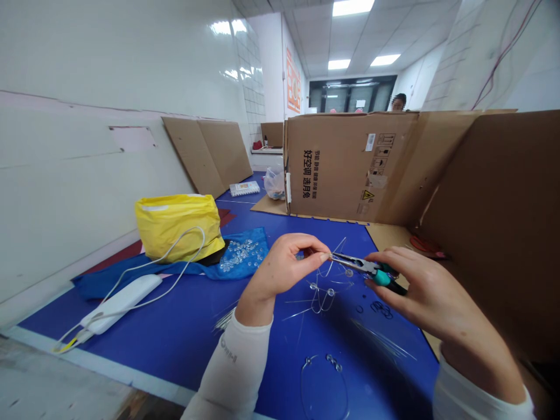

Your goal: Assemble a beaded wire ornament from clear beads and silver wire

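Okay so the setup here: the left hand [284, 265] is pinched narrow, thumb and fingertips closed on a thin clear wire [324, 286] right up by the nose of the pliers, though the tip is too small to make out properly. The right hand [406, 286] is wrapped around the teal handles of a pair of needle-nose pliers [359, 265], holding them sideways over a blue mat [262, 373]. The wire has clear beads on it and sprawls in a loose tangle just under the pliers, with a beaded wire loop [324, 379] nearer the person and some small dark rings [380, 309] just beside the right hand. Off to the left there's a blue cloth [245, 254] with a pile of clear beads [240, 255] on it, butted against a yellow bag [175, 227], plus a white power brick [122, 303] with its cable trailing over the mat. Straight ahead, a cardboard box panel [345, 166] and a big side panel [494, 204] wall off the bench, with a person [398, 102] peeking over the top. Past that sit a plastic bag [275, 184] and a white box [245, 188].
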Demonstrator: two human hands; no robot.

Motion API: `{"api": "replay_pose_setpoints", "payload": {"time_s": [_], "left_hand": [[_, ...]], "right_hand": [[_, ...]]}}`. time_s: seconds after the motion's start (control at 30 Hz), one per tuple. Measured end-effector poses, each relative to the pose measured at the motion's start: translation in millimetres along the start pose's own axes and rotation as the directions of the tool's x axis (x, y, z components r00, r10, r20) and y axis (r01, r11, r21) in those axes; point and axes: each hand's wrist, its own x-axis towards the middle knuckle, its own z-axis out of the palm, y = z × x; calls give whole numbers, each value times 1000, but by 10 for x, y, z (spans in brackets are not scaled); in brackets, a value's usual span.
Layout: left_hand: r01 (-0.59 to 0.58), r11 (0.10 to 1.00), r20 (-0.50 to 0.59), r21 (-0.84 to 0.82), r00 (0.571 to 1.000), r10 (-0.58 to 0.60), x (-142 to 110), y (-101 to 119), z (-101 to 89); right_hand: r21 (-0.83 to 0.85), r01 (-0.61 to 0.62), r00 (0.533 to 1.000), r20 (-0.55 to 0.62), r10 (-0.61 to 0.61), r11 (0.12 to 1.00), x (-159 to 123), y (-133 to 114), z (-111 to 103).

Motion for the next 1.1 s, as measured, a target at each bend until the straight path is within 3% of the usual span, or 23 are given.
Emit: {"api": "replay_pose_setpoints", "payload": {"time_s": [0.47, 0.83, 1.1], "left_hand": [[-12, 994, -43, 110, 999, 17, -11, 6, 44], [-10, 987, -32, 163, 999, 16, -6, 23, 35], [-9, 989, -25, 146, 1000, 13, -3, 32, 17]], "right_hand": [[-121, -38, 998, -44, 33, 992, -39, -7, 35], [-274, 12, 997, -76, -35, 962, -55, -12, 61], [-160, 6, 1000, -19, -9, 987, -31, -19, 40]]}}
